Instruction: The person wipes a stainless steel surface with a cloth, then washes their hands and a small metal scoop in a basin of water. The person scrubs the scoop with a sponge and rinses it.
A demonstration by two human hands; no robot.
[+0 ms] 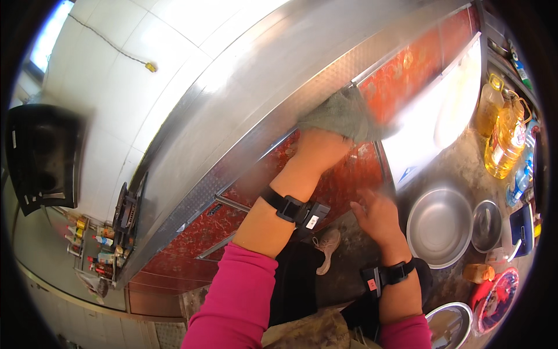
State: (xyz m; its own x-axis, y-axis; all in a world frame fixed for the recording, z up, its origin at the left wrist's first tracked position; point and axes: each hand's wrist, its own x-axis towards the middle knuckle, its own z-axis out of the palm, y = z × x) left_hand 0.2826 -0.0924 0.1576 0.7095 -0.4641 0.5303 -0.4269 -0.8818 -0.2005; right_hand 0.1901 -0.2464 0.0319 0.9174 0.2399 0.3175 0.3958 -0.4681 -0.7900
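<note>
My left hand [324, 146] is shut on a grey-green cloth [348, 113], which is blurred and covers the fingers. The cloth lies against the front edge of a stainless steel counter [244, 109], at the top of red patterned cabinet doors [279, 174]. Lower and to the right, my right hand [377, 213] hangs in front of the cabinets, its fingers apart and slightly blurred, with nothing in it. Just beyond that hand, a glossy white panel [429, 118] with a blue mark reflects strong light.
On the floor at right are a large metal basin [440, 227], a smaller bowl [486, 226], a basin holding liquid [451, 325], a red plastic basin [497, 301] and oil jugs [505, 139]. Left, a black range hood [43, 161] hangs near a condiment rack [98, 248].
</note>
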